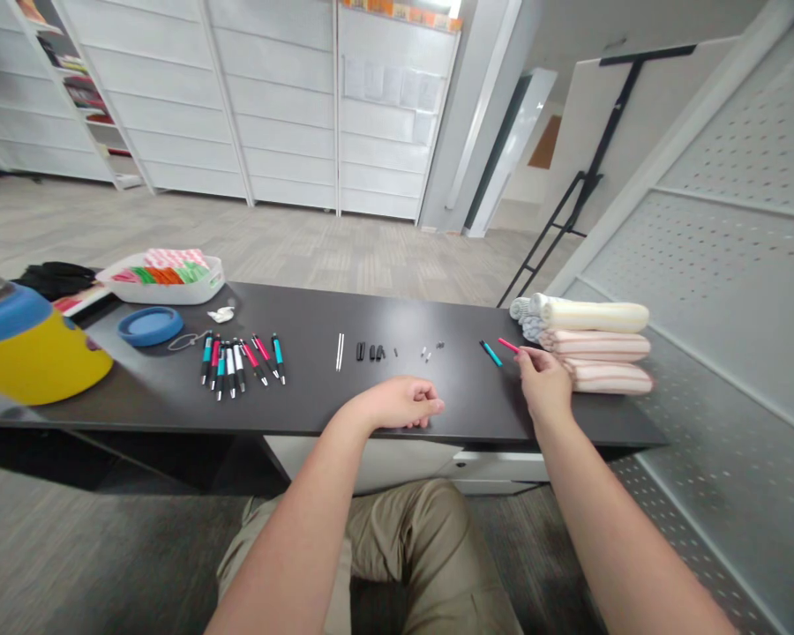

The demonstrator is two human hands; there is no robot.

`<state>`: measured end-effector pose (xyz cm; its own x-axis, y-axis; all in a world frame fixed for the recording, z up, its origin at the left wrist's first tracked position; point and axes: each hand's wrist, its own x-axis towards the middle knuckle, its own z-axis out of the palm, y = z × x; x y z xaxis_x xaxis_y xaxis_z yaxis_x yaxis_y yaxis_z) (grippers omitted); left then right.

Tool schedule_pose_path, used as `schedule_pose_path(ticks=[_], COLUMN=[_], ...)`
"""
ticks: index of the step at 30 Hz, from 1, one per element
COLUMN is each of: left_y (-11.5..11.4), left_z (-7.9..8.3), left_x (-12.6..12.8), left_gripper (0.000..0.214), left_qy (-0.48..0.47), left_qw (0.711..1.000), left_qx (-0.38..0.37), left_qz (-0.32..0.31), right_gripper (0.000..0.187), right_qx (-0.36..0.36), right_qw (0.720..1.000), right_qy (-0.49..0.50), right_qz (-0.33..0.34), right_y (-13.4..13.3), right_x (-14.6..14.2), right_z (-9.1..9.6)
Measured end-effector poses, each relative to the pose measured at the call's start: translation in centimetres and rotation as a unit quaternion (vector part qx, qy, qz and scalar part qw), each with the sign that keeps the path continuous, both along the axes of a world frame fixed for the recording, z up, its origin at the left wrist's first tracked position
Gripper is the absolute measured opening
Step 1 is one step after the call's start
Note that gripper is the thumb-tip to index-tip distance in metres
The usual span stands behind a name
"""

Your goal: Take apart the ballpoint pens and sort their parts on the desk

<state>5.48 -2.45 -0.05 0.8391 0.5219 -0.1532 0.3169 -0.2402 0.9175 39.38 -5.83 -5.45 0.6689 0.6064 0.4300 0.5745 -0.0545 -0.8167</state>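
Note:
My right hand pinches the near end of a pink pen part that lies on the black table. A teal pen part lies just left of it. My left hand rests on the table as a loose fist, and nothing shows in it. Ahead of it lie two white refill tubes, a few black pen pieces and small springs or tips. Several assembled pens in teal, pink and white lie further left.
Stacked rolled striped cloths sit at the table's right end. At the left stand a yellow container with a blue lid, a blue round lid and a white tray of coloured items. A perforated white panel stands on the right.

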Motion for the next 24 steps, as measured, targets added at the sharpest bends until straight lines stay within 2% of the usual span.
schedule_pose_path(ticks=[5,8,11,15,20,24], left_y=[-0.2,0.0,0.0,0.1,0.0,-0.3], left_z=[-0.3,-0.6,-0.8,-0.9,-1.3,-1.2], left_x=[0.0,0.1,0.2,0.4,0.5,0.4], left_gripper=[0.033,0.035,0.036,0.037,0.037,0.034], left_qy=[-0.011,-0.018,-0.023,-0.030,-0.035,-0.017], left_qw=[1.000,1.000,0.999,0.999,0.999,0.998], left_qx=[0.016,0.023,0.019,0.015,0.021,0.037], left_qz=[0.015,0.013,0.016,0.023,0.032,0.038], right_gripper=[0.055,0.058,0.060,0.058,0.056,0.051], right_qx=[-0.044,-0.019,0.011,0.018,-0.010,-0.066], right_qw=[0.997,0.999,1.000,0.999,0.997,0.993], right_qy=[-0.061,-0.033,-0.002,-0.024,-0.067,-0.096], right_qz=[0.000,-0.011,0.008,0.029,0.027,-0.001], right_y=[0.3,0.2,0.1,0.3,1.0,2.1], right_x=[-0.4,-0.4,-0.5,-0.4,0.5,1.1], right_z=[0.5,0.6,0.6,0.5,0.3,0.2])
